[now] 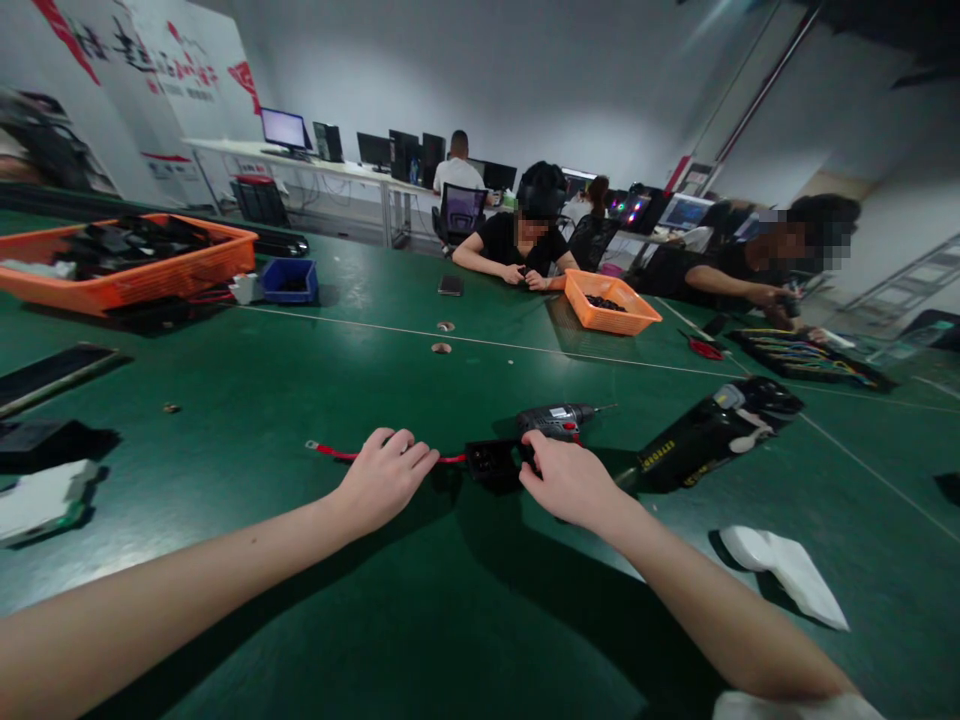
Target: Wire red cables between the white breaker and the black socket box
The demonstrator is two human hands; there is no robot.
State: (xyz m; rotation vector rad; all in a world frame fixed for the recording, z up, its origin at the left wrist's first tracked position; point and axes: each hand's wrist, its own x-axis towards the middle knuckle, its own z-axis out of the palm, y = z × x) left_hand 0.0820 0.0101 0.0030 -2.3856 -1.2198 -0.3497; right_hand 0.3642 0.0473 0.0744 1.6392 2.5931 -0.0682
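Note:
My left hand is closed around a red cable that has a metal ring terminal at its far left end. The cable runs right into a small black rectangular housing on the green table. At the housing's right end, my right hand pinches the black part with thumb and fingers; its palm side is hidden. Just behind that hand lies a cordless drill, its thin bit aimed right.
Right of my hands lie a black cylindrical object with yellow lettering and a white handheld item. An orange basket of black parts and a blue bin stand left. Two people work across the table near another orange basket.

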